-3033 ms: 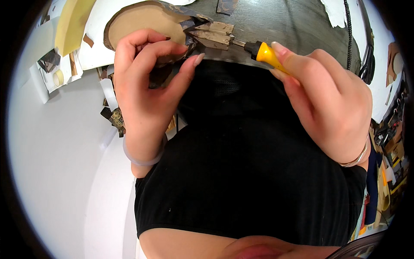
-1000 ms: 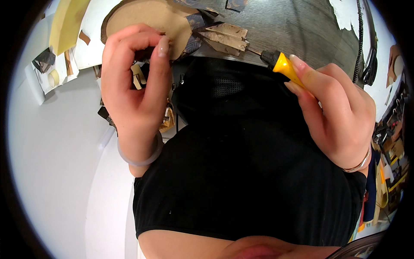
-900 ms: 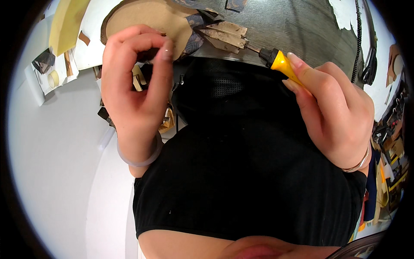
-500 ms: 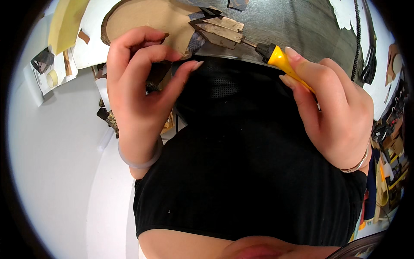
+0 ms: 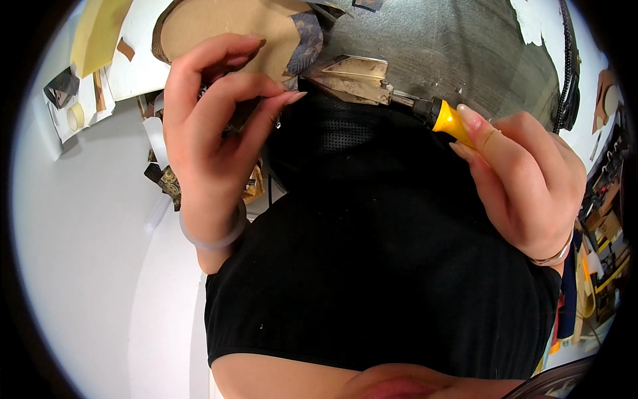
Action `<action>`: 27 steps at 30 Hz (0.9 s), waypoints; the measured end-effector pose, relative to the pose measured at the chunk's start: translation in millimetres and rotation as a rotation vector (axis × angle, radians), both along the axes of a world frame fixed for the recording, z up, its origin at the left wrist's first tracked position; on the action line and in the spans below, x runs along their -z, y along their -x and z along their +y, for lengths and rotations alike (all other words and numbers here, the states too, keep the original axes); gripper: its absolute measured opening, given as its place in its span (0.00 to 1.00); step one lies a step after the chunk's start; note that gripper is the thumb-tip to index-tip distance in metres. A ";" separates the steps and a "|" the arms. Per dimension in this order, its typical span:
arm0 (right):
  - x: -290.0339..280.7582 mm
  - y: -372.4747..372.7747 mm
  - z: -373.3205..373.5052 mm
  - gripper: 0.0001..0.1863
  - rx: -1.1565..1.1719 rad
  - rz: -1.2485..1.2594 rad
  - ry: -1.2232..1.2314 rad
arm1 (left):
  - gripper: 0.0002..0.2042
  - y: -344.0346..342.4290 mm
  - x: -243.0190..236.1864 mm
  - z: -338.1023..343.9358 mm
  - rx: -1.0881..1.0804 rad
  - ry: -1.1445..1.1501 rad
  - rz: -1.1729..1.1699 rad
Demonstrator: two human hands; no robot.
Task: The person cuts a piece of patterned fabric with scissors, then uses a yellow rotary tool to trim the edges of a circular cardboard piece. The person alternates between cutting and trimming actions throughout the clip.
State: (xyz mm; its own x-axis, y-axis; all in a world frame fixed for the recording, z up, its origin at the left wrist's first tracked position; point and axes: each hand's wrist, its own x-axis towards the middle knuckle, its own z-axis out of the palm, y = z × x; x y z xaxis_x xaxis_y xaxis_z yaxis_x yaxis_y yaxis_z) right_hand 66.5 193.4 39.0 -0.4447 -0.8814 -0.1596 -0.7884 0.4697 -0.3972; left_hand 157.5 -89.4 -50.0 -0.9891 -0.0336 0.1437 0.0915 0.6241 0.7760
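My right hand grips the yellow handle of a hand tool. Its wedge-shaped, pointed metal head, stained brown, points left, its tip by the fabric. A rounded tan panel lies at the upper left, with dark patterned fabric along its right end. Thumb and forefinger of my left hand pinch together at the panel's near corner, on what looks like a bit of that fabric. Its other fingers are curled above the panel. The pinched bit is mostly hidden by the fingertips.
A dark grey work surface spreads beyond the tool. On the left are a yellow block, a tape roll and scraps. A black cord runs down the right side. Cluttered materials fill the far right.
The tool and my right hand have shifted right and nearer to me, so more patterned fabric shows. My left thumb and forefinger, apart before, have closed together.
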 end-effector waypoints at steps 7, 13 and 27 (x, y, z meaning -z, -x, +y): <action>5.0 -0.6 -0.4 0.23 -0.020 0.024 -0.003 | 0.12 1.2 5.5 -1.5 -0.021 0.028 0.063; 7.3 -1.9 -2.7 0.23 -0.019 0.052 0.005 | 0.09 4.2 7.5 -5.6 -0.003 0.080 0.061; 10.5 -5.7 -5.6 0.25 -0.006 0.107 -0.013 | 0.09 5.2 6.7 -5.7 0.011 0.069 0.068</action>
